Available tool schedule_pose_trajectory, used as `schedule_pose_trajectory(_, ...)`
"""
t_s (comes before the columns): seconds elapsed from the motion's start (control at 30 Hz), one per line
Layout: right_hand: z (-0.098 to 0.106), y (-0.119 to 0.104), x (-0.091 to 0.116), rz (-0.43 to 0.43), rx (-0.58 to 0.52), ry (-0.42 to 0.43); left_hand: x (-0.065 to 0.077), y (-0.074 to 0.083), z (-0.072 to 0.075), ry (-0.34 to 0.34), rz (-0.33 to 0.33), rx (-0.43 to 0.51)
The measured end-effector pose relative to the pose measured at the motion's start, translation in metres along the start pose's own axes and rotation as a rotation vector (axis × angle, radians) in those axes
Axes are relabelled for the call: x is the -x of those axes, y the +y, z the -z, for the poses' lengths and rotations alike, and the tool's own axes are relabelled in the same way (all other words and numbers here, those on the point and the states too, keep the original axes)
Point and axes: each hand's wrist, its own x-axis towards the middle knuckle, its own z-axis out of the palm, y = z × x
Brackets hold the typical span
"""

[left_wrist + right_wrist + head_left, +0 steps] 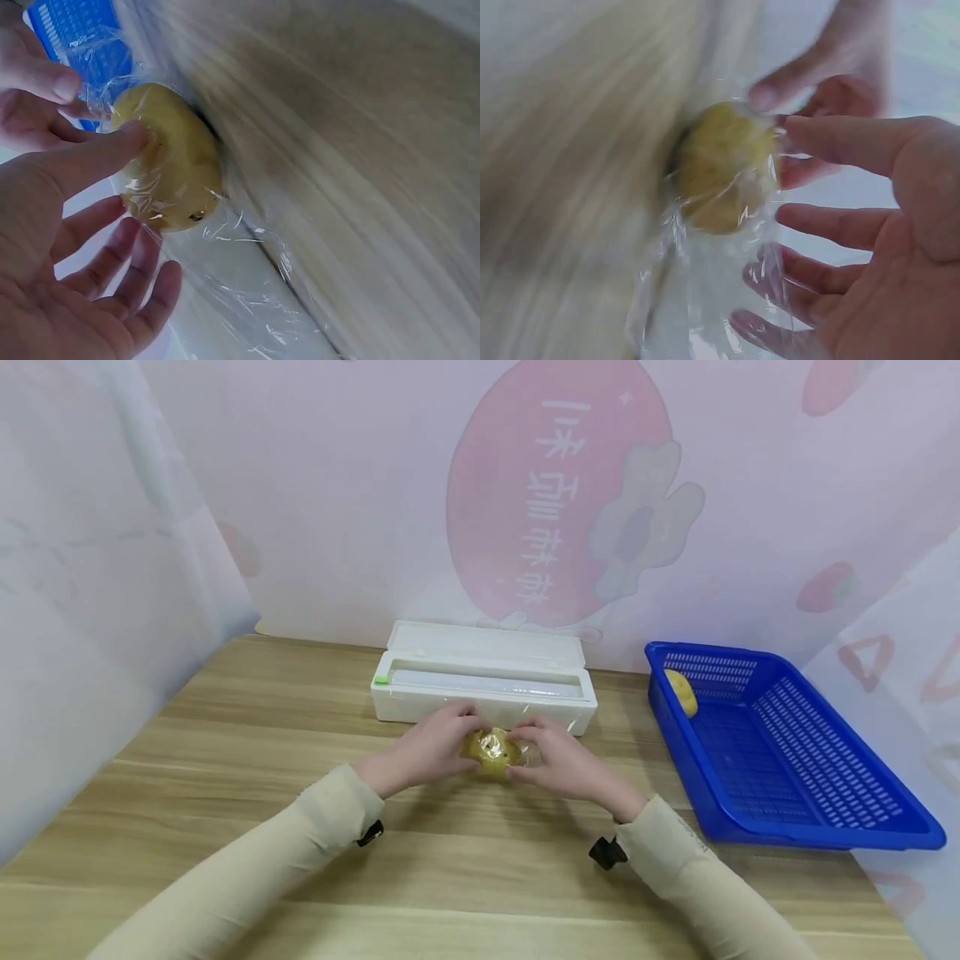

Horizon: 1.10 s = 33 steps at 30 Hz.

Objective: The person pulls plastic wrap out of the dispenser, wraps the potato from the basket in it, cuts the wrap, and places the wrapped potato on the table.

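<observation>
A yellow potato [495, 753] is covered by clear plastic wrap [705, 292], in front of the white box. My left hand [431, 750] holds the potato at its left side, the thumb pressing on it in the left wrist view, the fingers loosely bent at its far side. From the right side, my right hand [566, 760] holds the wrap near the potato's end, thumb and forefinger apart and the other fingers spread against the film. Loose wrap trails from the potato in both wrist views. Whether the potato touches the tabletop is hard to tell.
Behind the hands stands a long white box [480, 706], lid raised, with a roll [487, 683] inside and a green tab at its left end. To the right a blue basket [712, 785] holds another yellow potato [681, 692]. A printed cloth [337, 510] hangs behind the wooden table [247, 735].
</observation>
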Motion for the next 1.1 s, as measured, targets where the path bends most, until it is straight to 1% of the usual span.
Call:
schedule_pose_trajectory(0.2,0.004,-0.01,0.0,0.014,-0.036,0.084,-0.005,-0.01,-0.002,0.021,0.078,0.036)
schedule_pose_trajectory(0.3,0.001,-0.011,-0.004,0.019,-0.04,0.098,-0.005,-0.014,0.0,0.021,0.104,0.047)
schedule_pose_trajectory(0.47,-0.005,-0.01,-0.012,0.002,-0.01,0.077,-0.001,-0.017,-0.002,0.02,0.136,0.069)
schedule_pose_trajectory(0.67,-0.011,-0.005,-0.016,-0.037,0.038,0.049,-0.001,-0.018,-0.005,0.018,0.115,0.063)
schedule_pose_trajectory(0.8,-0.014,-0.001,-0.016,-0.093,0.014,0.041,-0.002,-0.018,-0.006,-0.005,0.109,0.065)
schedule_pose_trajectory(0.9,-0.016,0.001,-0.018,-0.126,-0.013,0.024,-0.002,-0.018,-0.007,-0.02,0.13,0.062)
schedule_pose_trajectory(1.03,-0.016,0.007,-0.021,-0.138,-0.045,0.002,-0.001,-0.016,-0.009,-0.028,0.168,0.033)
schedule_pose_trajectory(1.1,-0.015,0.01,-0.022,-0.141,-0.071,-0.007,-0.001,-0.015,-0.01,-0.019,0.174,0.008)
